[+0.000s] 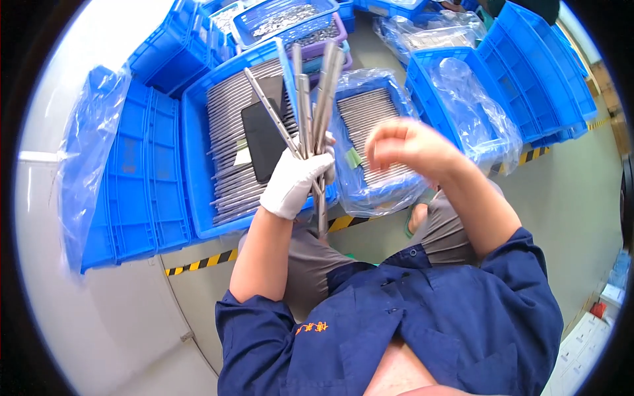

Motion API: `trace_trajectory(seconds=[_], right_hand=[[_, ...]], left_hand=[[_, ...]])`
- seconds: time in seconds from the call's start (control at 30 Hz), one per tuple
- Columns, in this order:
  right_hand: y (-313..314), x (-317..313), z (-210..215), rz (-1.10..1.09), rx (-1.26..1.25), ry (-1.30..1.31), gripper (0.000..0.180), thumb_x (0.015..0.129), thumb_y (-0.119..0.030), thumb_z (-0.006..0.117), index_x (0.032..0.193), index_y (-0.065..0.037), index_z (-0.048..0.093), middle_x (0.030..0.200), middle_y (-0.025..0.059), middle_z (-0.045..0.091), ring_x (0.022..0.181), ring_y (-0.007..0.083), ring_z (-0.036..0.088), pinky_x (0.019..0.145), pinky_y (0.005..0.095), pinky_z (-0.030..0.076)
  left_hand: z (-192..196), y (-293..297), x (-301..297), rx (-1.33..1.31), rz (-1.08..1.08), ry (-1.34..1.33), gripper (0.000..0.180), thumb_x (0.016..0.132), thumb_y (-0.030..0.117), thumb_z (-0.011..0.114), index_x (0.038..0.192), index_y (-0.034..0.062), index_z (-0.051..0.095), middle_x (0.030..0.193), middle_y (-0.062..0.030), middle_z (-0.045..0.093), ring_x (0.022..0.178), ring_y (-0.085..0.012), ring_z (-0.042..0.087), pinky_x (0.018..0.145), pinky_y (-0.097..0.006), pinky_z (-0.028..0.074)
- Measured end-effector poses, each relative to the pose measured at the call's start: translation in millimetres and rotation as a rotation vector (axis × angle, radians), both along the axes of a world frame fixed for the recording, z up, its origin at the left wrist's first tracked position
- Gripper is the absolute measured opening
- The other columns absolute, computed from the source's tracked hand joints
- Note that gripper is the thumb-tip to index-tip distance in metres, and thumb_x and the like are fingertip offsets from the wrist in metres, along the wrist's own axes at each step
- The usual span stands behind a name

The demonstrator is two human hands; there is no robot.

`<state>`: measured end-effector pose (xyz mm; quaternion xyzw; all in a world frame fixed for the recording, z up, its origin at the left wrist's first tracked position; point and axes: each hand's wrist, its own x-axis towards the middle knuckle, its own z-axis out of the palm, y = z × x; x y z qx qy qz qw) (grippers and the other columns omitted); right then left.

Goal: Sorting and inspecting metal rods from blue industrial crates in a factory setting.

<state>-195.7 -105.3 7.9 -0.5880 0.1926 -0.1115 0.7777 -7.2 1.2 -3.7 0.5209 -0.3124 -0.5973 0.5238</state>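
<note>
My left hand (292,183), in a white glove, is closed around several metal rods (325,89). The bundle stands roughly upright and fans out at the top, with holes along some rods. My bare right hand (411,146) hangs over the blue crate (360,198) on the right, its fingers curled but blurred by motion. Rows of thin metal rods (366,109) and a green slip (353,158) lie in that plastic-lined crate. Behind my left hand, a larger blue crate (193,152) holds more rods (228,191), with a flat black phone-like slab (261,135) on top.
Stacked blue crates (135,171) with clear plastic stand at the left. Another blue crate (422,79) with plastic film sits at the right, beside tilted crates (528,72). Bins of small metal parts (284,18) are at the back. Black-and-yellow tape (205,262) marks the floor.
</note>
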Motion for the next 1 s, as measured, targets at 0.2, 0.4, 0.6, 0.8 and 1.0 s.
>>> trace_trajectory(seconds=[0.2, 0.4, 0.6, 0.8, 1.0], right_hand=[[-51, -11, -8, -0.391, 0.238, -0.285, 0.016, 0.083, -0.016, 0.053, 0.094, -0.005, 0.054, 0.088, 0.0056, 0.059, 0.075, 0.0119, 0.058, 0.069, 0.0244, 0.048], [-51, -24, -3, -0.295, 0.131, -0.246, 0.014, 0.081, -0.013, 0.055, 0.092, -0.005, 0.054, 0.085, 0.0049, 0.059, 0.070, 0.0106, 0.058, 0.066, 0.0227, 0.048], [-48, -21, -1, -0.258, 0.076, -0.190, 0.016, 0.078, -0.013, 0.059, 0.091, -0.004, 0.056, 0.081, 0.0042, 0.059, 0.071, 0.0101, 0.058, 0.065, 0.0213, 0.048], [-32, -9, -11, -0.420, 0.142, -0.265, 0.014, 0.081, -0.011, 0.055, 0.093, -0.004, 0.055, 0.088, 0.0059, 0.058, 0.076, 0.0110, 0.056, 0.068, 0.0228, 0.047], [-14, 6, -9, -0.400, 0.203, -0.162, 0.018, 0.076, -0.015, 0.061, 0.091, -0.005, 0.058, 0.083, 0.0030, 0.059, 0.072, 0.0091, 0.056, 0.064, 0.0219, 0.045]], left_hand=[[3, 4, -20, 0.090, -0.175, -0.245, 0.023, 0.077, 0.013, 0.055, 0.097, 0.0011, 0.053, 0.062, 0.0012, 0.048, 0.053, -0.0069, 0.046, 0.049, -0.020, 0.037], [5, 4, -21, 0.101, -0.131, -0.240, 0.024, 0.076, 0.013, 0.056, 0.096, 0.0000, 0.055, 0.065, 0.0013, 0.049, 0.056, -0.0064, 0.045, 0.052, -0.020, 0.037], [6, 7, -16, 0.077, -0.129, -0.333, 0.022, 0.072, 0.011, 0.058, 0.091, -0.0005, 0.055, 0.066, 0.0004, 0.050, 0.057, -0.0066, 0.046, 0.052, -0.020, 0.038], [3, 7, -20, 0.089, -0.069, -0.221, 0.018, 0.072, 0.013, 0.062, 0.085, 0.0020, 0.055, 0.063, 0.0004, 0.050, 0.056, -0.0066, 0.046, 0.051, -0.022, 0.038], [0, 5, -27, 0.061, -0.047, -0.209, 0.017, 0.074, 0.012, 0.060, 0.087, 0.0023, 0.055, 0.064, 0.0010, 0.051, 0.057, -0.0067, 0.046, 0.051, -0.022, 0.038]])
